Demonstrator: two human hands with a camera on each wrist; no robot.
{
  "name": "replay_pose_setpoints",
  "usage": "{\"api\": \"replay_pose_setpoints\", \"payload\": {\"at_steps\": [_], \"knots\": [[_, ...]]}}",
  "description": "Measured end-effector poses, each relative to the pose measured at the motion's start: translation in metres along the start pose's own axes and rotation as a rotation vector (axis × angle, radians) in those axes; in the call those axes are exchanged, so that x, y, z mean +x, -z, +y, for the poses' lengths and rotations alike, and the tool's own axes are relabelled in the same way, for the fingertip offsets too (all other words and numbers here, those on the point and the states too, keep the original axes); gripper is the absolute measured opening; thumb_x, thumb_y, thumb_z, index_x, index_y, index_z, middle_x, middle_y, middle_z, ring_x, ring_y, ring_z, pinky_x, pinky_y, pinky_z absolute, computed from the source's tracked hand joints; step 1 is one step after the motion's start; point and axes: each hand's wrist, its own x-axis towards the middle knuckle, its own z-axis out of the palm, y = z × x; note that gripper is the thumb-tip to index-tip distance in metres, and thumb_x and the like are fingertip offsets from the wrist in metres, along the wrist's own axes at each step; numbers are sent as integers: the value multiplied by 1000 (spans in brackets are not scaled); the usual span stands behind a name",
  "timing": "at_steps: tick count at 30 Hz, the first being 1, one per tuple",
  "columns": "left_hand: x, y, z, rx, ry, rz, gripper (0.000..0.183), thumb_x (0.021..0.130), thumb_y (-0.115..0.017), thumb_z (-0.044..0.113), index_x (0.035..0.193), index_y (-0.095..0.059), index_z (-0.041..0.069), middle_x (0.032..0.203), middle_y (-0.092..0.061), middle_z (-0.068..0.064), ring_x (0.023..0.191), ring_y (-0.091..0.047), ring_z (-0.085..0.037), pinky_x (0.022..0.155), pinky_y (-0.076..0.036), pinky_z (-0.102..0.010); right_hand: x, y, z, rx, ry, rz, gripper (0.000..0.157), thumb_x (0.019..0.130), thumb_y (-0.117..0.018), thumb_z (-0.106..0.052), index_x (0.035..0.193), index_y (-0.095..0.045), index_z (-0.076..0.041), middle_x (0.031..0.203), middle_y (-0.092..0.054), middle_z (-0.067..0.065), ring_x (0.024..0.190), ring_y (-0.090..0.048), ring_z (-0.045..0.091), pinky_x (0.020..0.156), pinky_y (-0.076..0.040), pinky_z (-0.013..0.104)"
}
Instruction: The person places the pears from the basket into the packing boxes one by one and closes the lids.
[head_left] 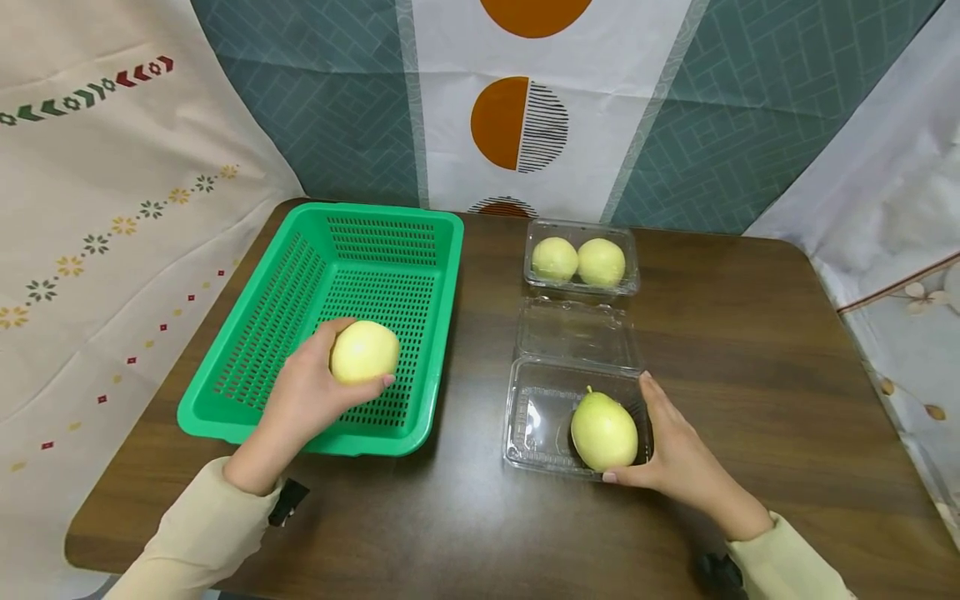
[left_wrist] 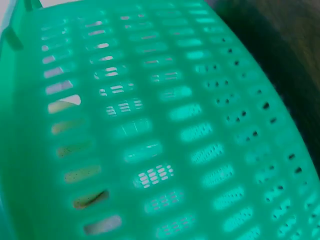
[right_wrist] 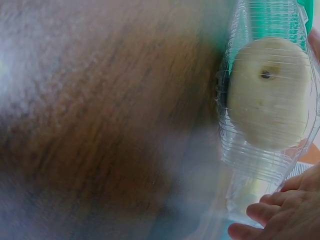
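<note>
My left hand (head_left: 311,379) holds a pale yellow-green pear (head_left: 365,352) over the green plastic basket (head_left: 442,333); in the left wrist view the basket's slotted wall (left_wrist: 165,120) fills the picture and hides that hand. My right hand (head_left: 686,462) grips the right end of a clear plastic box (head_left: 525,429), thumb at the near edge and fingers at the back corner. Inside the box, at its right side, lies a pear (head_left: 603,432) with its stem pointing away. The right wrist view shows this pear (right_wrist: 267,95) through the clear wall, with fingers (right_wrist: 280,207) below.
Behind the open box lies its clear lid (head_left: 576,332), folded back flat. Farther back stands a second clear box (head_left: 577,289) with two pears in it. All rest on a dark wooden table (head_left: 750,358), with patterned cloth (head_left: 345,108) hanging behind.
</note>
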Motion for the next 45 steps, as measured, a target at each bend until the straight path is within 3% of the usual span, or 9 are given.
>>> {"api": "replay_pose_setpoints", "payload": {"at_steps": [10,21,30,45], "knots": [[5,-11,23,-49,-66,52,73,69,-81,35,130,-49,10,114,-60,-12,90,-58,-29,67,-50,-43,-2,3,0,7,-30,-9,135,57,-88,-47,151,-5,3,154,-12,30,134,-24,54,98,-29,71],[1,-25,52,-97,-132,69,76,65,-84,36,129,-51,14,115,-61,-8,91,-59,-26,68,-51,-42,0,2,0,5,-7,12,135,56,-88,-47,150,-7,5,153,-14,31,133,-25,54,98,-30,70],[-3,-35,65,-165,-114,18,75,65,-84,35,129,-51,15,118,-61,-8,94,-59,-26,70,-52,-42,4,-1,-1,11,4,-1,134,57,-88,-47,150,-6,5,154,-12,30,135,-25,53,100,-30,68],[-11,-58,79,-182,-111,-96,74,65,-83,36,129,-52,13,114,-62,-3,93,-59,-22,72,-51,-38,-1,-3,2,17,-22,-7,133,58,-87,-48,150,-7,5,154,-12,30,135,-25,53,100,-30,68]]}}
